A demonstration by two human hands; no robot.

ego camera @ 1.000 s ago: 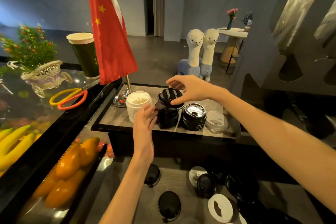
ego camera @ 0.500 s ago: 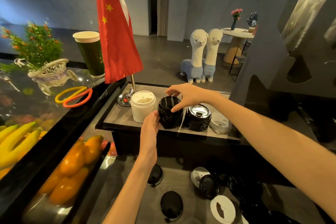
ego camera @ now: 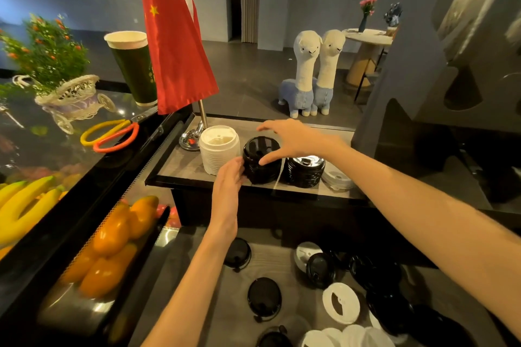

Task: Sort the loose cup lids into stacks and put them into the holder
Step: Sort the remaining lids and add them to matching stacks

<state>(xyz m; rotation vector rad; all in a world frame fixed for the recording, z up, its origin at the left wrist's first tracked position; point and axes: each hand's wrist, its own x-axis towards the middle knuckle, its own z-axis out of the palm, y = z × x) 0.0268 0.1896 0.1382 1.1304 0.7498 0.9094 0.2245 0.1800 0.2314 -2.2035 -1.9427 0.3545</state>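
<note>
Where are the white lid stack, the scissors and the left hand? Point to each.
white lid stack [ego camera: 219, 154], head view, ribbed side.
scissors [ego camera: 112, 135], head view, orange handle loop.
left hand [ego camera: 227, 180], head view, back of hand.

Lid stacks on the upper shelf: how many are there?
4, in a row. White stack at the left, black stack between both hands, black stack with a shiny top, and a low clear stack at the right. None seems hidden.

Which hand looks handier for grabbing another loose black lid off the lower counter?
Probably the left hand: it only touches the black stack's side, and a loose black lid lies right beside its forearm. The right hand reaches farther, spread above that stack.
</note>
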